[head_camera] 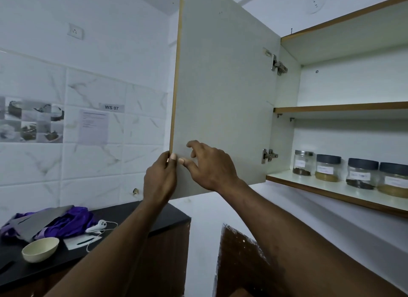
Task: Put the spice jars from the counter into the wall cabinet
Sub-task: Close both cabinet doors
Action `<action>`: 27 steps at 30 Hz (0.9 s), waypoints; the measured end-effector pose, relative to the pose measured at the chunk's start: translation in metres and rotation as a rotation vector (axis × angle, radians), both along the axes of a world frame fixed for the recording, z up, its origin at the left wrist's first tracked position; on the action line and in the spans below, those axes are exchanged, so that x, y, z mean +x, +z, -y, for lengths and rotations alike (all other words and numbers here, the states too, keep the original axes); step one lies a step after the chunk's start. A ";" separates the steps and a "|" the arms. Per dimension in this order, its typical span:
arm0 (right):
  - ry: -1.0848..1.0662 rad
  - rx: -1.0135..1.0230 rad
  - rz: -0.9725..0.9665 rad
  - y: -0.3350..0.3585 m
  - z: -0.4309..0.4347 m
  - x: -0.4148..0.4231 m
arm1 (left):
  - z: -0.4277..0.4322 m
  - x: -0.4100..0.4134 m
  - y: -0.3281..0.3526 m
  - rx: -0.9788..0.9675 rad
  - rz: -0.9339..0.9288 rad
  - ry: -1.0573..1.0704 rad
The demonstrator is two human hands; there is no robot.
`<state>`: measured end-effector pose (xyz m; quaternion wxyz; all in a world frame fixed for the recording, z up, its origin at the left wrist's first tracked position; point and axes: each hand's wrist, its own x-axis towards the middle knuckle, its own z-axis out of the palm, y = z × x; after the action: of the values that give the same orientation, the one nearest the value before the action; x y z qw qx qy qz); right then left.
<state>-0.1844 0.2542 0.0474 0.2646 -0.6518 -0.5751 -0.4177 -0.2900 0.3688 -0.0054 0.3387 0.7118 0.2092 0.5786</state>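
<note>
The wall cabinet (pixel 344 108) stands open, its pale door (pixel 223 93) swung out to the left. My left hand (pixel 160 177) grips the door's wooden free edge low down, thumb on the inner face. My right hand (pixel 209 164) is beside it with loosely spread fingers at the door's inner face; whether they touch it is unclear. Several spice jars stand in a row on the bottom shelf (pixel 331 191): one with a silver lid (pixel 303 163), and three with dark lids (pixel 328 168), (pixel 362 174), (pixel 394 179).
The upper shelf holds nothing visible. At lower left a dark counter (pixel 123 228) carries a cream bowl (pixel 40 249), purple cloth (pixel 72 221), a grey sheet, a white earpiece with cord (pixel 97 227) and a paper. A brown panel (pixel 240 259) stands below the cabinet.
</note>
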 end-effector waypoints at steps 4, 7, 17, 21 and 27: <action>0.026 0.135 0.012 -0.002 0.000 -0.002 | -0.003 -0.001 0.002 -0.029 0.130 -0.192; 0.056 0.262 0.017 0.002 0.008 -0.006 | 0.000 -0.003 0.005 -0.001 0.161 -0.427; 0.084 0.684 -0.039 0.017 0.092 -0.009 | 0.086 0.052 0.015 0.171 0.271 -0.972; 0.010 0.723 -0.047 0.015 0.152 0.006 | 0.148 0.085 0.020 0.286 0.337 -0.953; -0.204 0.744 -0.056 0.012 0.237 0.030 | 0.228 0.128 0.015 0.429 0.296 -0.684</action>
<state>-0.1545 0.0167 0.0590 0.4556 -0.5763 -0.3088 -0.6041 -0.1622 0.1412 0.0100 0.3816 0.7039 -0.2149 0.5592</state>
